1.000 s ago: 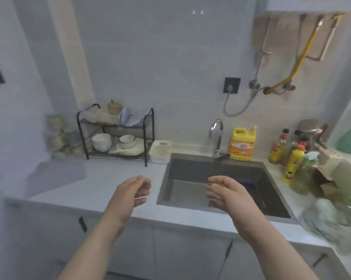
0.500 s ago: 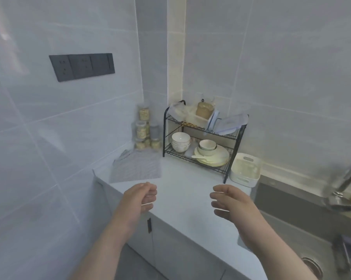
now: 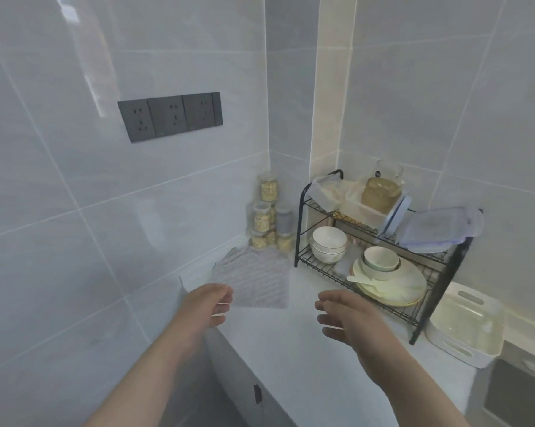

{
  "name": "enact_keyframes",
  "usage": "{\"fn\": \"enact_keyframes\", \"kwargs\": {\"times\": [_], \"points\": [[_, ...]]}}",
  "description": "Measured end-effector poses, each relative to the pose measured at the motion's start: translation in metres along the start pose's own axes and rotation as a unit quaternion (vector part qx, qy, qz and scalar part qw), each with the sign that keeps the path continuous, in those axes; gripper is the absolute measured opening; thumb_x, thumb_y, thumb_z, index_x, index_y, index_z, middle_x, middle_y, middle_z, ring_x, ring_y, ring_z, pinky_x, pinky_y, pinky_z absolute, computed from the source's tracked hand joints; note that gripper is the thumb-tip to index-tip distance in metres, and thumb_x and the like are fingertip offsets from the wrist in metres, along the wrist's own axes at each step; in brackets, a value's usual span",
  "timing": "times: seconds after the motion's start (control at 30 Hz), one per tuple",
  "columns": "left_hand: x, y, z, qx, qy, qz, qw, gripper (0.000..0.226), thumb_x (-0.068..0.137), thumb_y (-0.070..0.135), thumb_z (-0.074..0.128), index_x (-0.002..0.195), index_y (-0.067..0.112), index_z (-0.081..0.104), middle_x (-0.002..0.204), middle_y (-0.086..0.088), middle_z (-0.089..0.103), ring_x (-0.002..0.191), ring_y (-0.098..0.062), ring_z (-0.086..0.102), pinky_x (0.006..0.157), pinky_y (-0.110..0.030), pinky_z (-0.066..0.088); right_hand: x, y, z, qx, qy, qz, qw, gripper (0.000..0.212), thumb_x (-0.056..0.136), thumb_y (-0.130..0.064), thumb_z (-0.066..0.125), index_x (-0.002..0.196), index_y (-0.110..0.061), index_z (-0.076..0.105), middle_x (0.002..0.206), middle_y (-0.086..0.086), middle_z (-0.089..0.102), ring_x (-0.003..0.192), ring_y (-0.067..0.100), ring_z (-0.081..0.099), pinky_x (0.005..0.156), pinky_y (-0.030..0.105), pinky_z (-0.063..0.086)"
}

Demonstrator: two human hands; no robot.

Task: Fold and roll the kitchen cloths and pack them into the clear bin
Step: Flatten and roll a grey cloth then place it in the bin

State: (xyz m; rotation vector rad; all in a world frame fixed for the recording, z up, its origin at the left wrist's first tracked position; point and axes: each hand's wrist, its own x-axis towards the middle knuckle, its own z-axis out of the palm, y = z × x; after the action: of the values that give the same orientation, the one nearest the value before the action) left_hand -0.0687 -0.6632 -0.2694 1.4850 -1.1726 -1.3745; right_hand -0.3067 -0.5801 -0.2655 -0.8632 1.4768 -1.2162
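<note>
- At the far-left corner of the countertop (image 3: 306, 352), against the wall, the grey patterned kitchen cloth (image 3: 257, 280) lies spread flat and unfolded. Stacked jars (image 3: 267, 218) stand just behind it at 12 o'clock, and the wire dish rack (image 3: 303, 229) stands just beside it at 3 o'clock.
- The left hand (image 3: 209, 305) has loosely curled fingers and holds nothing. It hovers at the counter's left edge, with the cloth's near-left corner just past the fingertips at about 1 o'clock. Whether they touch the fabric cannot be told.
- The right hand (image 3: 349, 318) has relaxed, slightly parted fingers and is empty. The cloth lies at about 10 o'clock from it, near but apart.
- Governing relation: the left hand is the nearer to the cloth. The cloth's near edge runs roughly from 9 to 3 o'clock, so the two hands seem placed to take its two near corners, the left arriving first.
- Axis: from this angle the cloth looks close to square, and no long axis can be fixed with confidence.
- The pale see-through bin (image 3: 466, 331), presumably the packing bin, stands at about 3 o'clock from the right hand, beyond the rack's front leg and well apart from the cloth. It appears empty.
- Judgement: folding has not yet begun, and the cloth must be carried rightward across the rack's front to reach the bin.
</note>
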Motion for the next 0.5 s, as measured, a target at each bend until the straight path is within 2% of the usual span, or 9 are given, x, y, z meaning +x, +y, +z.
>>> {"fn": "enact_keyframes", "kwargs": {"times": [0.13,0.27,0.33,0.43,0.5], "points": [[0.057,0.001,-0.001,-0.01,-0.004,-0.012,1.0,0.023,0.095,0.017,0.052,0.106,0.002,0.064,0.101,-0.012,0.065,0.092,-0.025,0.06,0.082,-0.035,0.05,0.044,-0.002,0.003,-0.009,0.012,0.012,1.0,0.015,0.093,-0.012,0.055,0.102,-0.017,0.066,0.108,0.007,0.067,0.103,0.025,0.063,0.09,0.038,0.054],[0.131,-0.005,0.002,-0.005,-0.03,-0.032,0.999,0.022,0.094,0.017,0.053,0.104,0.002,0.064,0.098,-0.012,0.065,0.089,-0.025,0.06,0.08,-0.036,0.05,0.096,0.006,0.02,-0.008,0.044,0.032,0.998,0.015,0.092,-0.011,0.055,0.101,-0.016,0.066,0.107,0.007,0.068,0.103,0.026,0.063,0.088,0.038,0.053],[0.171,-0.01,0.0,0.013,-0.058,-0.032,0.998,0.018,0.095,0.017,0.052,0.099,0.004,0.064,0.095,-0.011,0.064,0.086,-0.023,0.06,0.079,-0.035,0.049,0.126,0.014,0.035,-0.002,0.065,0.048,0.997,0.015,0.092,-0.01,0.055,0.1,-0.015,0.066,0.106,0.008,0.068,0.1,0.026,0.064,0.087,0.039,0.052],[0.234,-0.02,-0.009,0.057,-0.104,-0.034,0.992,0.017,0.094,0.019,0.053,0.087,0.008,0.065,0.093,-0.01,0.065,0.088,-0.024,0.06,0.088,-0.04,0.048,0.171,0.027,0.066,0.008,0.102,0.081,0.991,0.014,0.091,-0.009,0.055,0.097,-0.014,0.067,0.106,0.01,0.068,0.093,0.023,0.064,0.087,0.039,0.053],[0.276,-0.027,-0.017,0.094,-0.13,-0.034,0.986,0.018,0.088,0.028,0.058,0.081,0.012,0.064,0.09,-0.007,0.065,0.088,-0.023,0.061,0.086,-0.038,0.048,0.2,0.036,0.088,0.002,0.122,0.101,0.987,0.014,0.09,-0.009,0.055,0.095,-0.013,0.067,0.1,0.01,0.067,0.088,0.021,0.062,0.086,0.037,0.053]]}}
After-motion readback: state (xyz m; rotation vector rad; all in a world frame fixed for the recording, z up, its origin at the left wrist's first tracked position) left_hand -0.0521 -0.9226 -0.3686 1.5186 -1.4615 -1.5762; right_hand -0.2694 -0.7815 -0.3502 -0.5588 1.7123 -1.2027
